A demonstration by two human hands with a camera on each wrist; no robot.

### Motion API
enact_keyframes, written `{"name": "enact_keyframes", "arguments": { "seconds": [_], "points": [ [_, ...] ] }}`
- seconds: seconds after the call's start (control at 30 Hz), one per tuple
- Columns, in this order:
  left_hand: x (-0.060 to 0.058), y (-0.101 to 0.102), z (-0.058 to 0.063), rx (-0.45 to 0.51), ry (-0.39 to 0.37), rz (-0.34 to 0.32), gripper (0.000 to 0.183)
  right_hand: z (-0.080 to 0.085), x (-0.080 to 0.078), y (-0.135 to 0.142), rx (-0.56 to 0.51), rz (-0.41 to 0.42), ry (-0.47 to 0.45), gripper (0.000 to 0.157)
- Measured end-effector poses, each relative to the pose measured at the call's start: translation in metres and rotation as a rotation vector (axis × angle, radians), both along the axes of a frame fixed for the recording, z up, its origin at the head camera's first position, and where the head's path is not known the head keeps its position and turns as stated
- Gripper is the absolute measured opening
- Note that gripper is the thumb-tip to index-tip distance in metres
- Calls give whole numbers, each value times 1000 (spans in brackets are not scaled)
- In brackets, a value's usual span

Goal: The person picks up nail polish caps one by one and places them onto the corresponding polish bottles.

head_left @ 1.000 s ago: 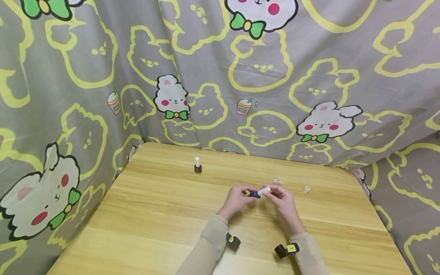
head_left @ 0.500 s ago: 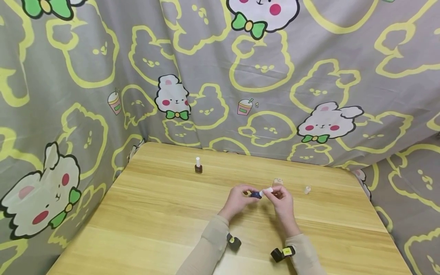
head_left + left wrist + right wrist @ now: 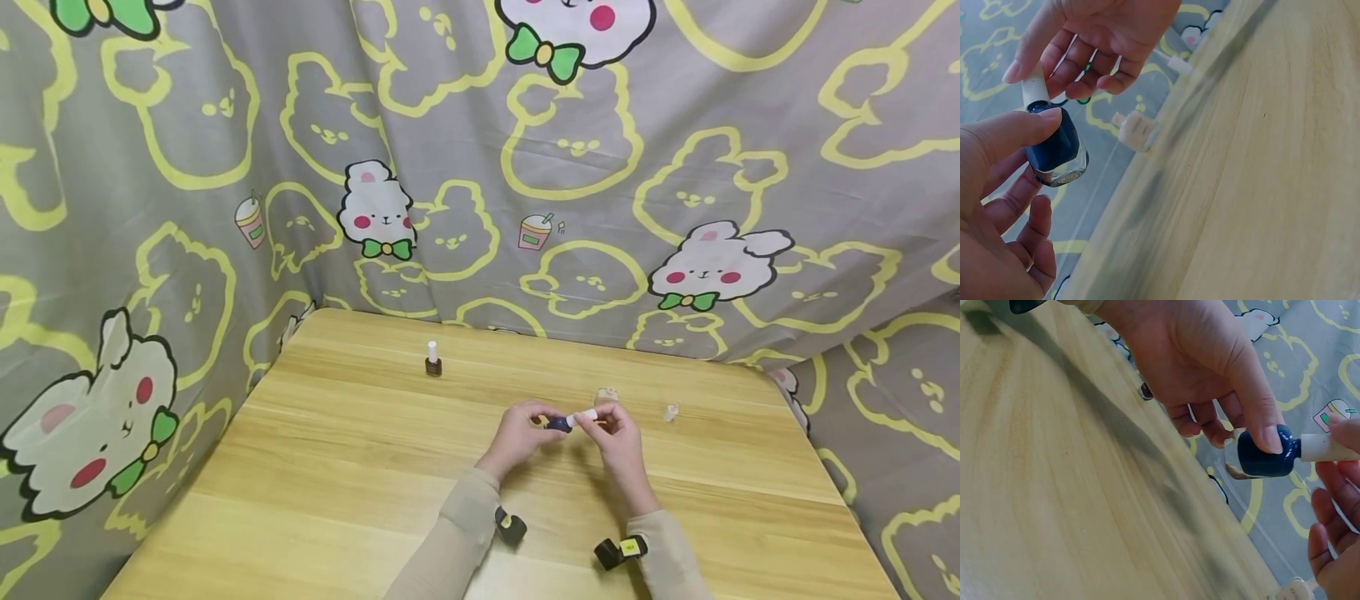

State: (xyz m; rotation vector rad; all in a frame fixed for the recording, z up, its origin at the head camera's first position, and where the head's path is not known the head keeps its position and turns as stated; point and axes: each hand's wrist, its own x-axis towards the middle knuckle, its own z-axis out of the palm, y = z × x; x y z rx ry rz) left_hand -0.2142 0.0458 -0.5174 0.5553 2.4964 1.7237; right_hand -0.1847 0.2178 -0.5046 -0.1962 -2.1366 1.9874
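Note:
In the head view, both hands meet above the table's right half around a dark blue nail polish bottle (image 3: 558,424). My left hand (image 3: 519,435) pinches the bottle's body; in the left wrist view the thumb lies over the blue glass (image 3: 1054,150). Between thumb and fingers, my right hand (image 3: 621,446) grips the bottle's white cap (image 3: 1327,449). The bottle lies tilted nearly sideways, cap toward the right hand. A short dark neck shows between cap and body in the right wrist view; whether the cap is fully seated I cannot tell.
A dark brown polish bottle (image 3: 433,366) with a white cap stands at the back left. Behind the right hand stands a pale polish bottle (image 3: 1138,131), seemingly uncapped. Farther right is a small whitish cap (image 3: 670,412). A patterned curtain (image 3: 450,150) borders the wooden table (image 3: 337,467).
The white cap has swung from a steeper slant to nearly in line with the blue bottle. My right hand and wrist have shifted slightly; the left hand has barely moved.

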Motion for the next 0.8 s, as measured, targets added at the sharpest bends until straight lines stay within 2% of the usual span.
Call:
{"name": "enact_keyframes", "arguments": {
  "seconds": [0.17, 0.27, 0.5, 0.63, 0.8],
  "points": [
    [0, 0, 1, -18, 1, -6, 24, 1, 1, 2, 95, 20, -7, 28],
    [1, 1, 1, -10, 0, -3, 23, 2, 3, 4, 100, 50, 10, 30],
    [2, 0, 4, 44, -31, 11, 25, -1, 1, 12, -44, 215, 156, 48],
    [1, 0, 2, 55, -28, 3, 24, -4, 0, 17, -95, 301, 216, 48],
    [0, 0, -1, 43, 11, -3, 25, -7, -2, 23, -184, 393, 249, 42]
  ]
}}
